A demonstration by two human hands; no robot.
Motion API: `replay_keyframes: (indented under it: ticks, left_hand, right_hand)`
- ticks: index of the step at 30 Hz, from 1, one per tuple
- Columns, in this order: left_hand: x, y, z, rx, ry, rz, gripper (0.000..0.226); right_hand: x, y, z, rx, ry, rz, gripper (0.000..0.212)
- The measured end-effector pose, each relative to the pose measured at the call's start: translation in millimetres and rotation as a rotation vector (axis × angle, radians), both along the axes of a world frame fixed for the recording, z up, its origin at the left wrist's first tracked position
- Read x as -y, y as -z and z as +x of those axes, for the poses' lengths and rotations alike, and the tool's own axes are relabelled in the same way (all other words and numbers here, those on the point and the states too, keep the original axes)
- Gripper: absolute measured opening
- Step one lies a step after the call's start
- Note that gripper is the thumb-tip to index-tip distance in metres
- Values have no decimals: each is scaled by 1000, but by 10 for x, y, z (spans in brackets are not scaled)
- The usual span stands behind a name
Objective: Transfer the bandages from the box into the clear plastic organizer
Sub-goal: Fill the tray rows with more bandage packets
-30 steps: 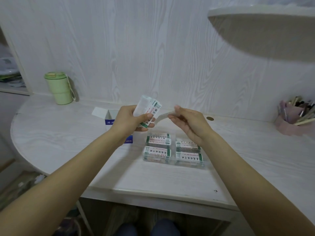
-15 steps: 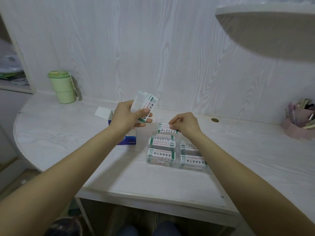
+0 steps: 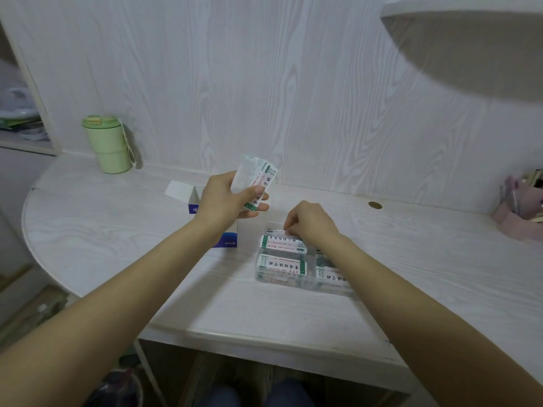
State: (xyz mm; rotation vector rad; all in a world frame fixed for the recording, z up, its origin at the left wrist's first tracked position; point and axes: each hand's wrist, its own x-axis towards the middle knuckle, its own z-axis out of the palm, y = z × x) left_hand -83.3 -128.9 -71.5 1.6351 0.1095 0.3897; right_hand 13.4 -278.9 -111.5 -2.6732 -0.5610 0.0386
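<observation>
While the left hand (image 3: 226, 201) grips a small fanned stack of bandages (image 3: 257, 179) above the one open box (image 3: 217, 227), the right hand (image 3: 311, 224) pinches one bandage into the clear plastic organizer (image 3: 293, 284), where three labelled stacks show

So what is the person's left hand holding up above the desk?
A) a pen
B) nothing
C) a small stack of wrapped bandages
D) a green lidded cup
C: the left hand grips a small stack of white, green-edged wrapped bandages above the open blue-and-white cardboard box, while the green lidded cup stands untouched by the wall.
</observation>
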Motion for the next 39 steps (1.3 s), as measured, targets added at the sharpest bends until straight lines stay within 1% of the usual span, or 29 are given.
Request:
replay_keyframes:
  ticks: [3,4,5,6,7,8,9,10,11,13,15,18,21,23,26,28,30,31,34,37,39]
  left_hand:
    - [12,-2,-30,-14,23,19,17]
    - [9,-2,-40,-19,32,20,15]
    - [0,-4,-47,-22,41,20,13]
    - [-10,-4,-51,-25,48,18,14]
    - [-17,-4,-54,-29,51,15,16]
    - [-18,-4,-57,-36,50,13,19]
    - [-9,-5,-62,-46,50,15,21]
    - [6,-4,-67,-53,58,23,23]
    - [26,-3,-73,-57,74,34,23]
    - [72,-6,-84,-57,115,48,21]
    - [107,-5,-78,-48,132,28,16]
    - [112,7,-50,-50,70,-18,8]
    - [103,16,-28,-69,48,-9,13]
    - [86,18,-23,-65,32,-1,19]
    - [45,23,-27,-64,-1,-20,30]
    - [21,34,-34,-63,1,-22,31]
    - [-2,38,-41,-64,-8,-24,29]
    - [-12,40,-43,-66,-15,-23,29]
    - [-52,41,-48,-67,-17,-11,32]
    - [-81,60,-51,-65,-10,-2,32]
    - [-91,73,-52,-72,-7,-2,33]
  right_hand:
    - [-7,-1,-9,-2,13,-44,10]
    - [-1,-21,-21,-2,21,-1,9]
    - [5,-61,-47,-3,32,105,11]
    - [17,-113,-86,-18,37,279,17]
    - [36,-180,-138,-67,33,503,23]
    - [56,-259,-194,-161,12,724,25]
    - [73,-323,-237,-267,-29,897,23]
    - [87,-371,-272,-335,-78,986,19]
    - [91,-390,-293,-348,-121,997,17]
    - [83,-410,-328,-300,-150,957,18]
    - [87,-411,-341,-264,-123,954,13]
    - [140,-394,-362,-271,-71,997,12]
    - [212,-368,-374,-273,-70,1037,14]
    - [245,-372,-381,-265,-54,1045,11]
    - [300,-340,-325,-235,45,1048,10]
    - [316,-277,-263,-252,112,1014,16]
    - [281,-200,-206,-282,169,929,19]
    - [248,-161,-180,-271,196,855,16]
    - [134,-67,-109,-155,230,562,6]
    - [67,-8,-91,-81,218,299,6]
    - [44,8,-118,-59,204,172,4]
